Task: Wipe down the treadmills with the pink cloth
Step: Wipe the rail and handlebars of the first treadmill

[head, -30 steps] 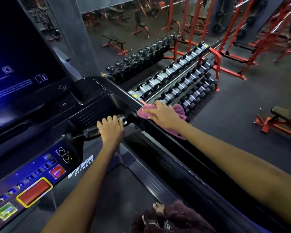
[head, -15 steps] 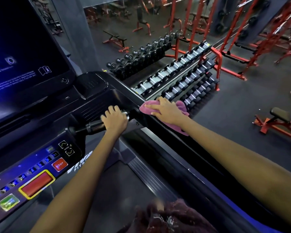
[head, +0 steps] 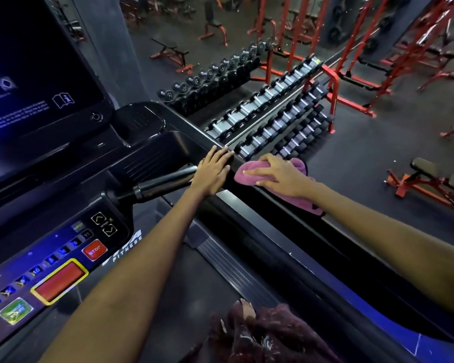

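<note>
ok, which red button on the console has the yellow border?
The large blank red button, lower on the console, has the yellow border. The smaller red button above it reads STOP and has none.

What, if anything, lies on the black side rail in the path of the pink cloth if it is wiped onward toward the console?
The left hand does: its straight fingers rest flat on the glossy black treadmill side rail, directly console-side of the crumpled pink cloth that the right hand presses down. Nothing else visible lies on that stretch.

Dim gym light — blue glow spills from the treadmill screen (head: pixel 24 95); wide-angle bending at the edges, soft blur at the bottom.
</note>
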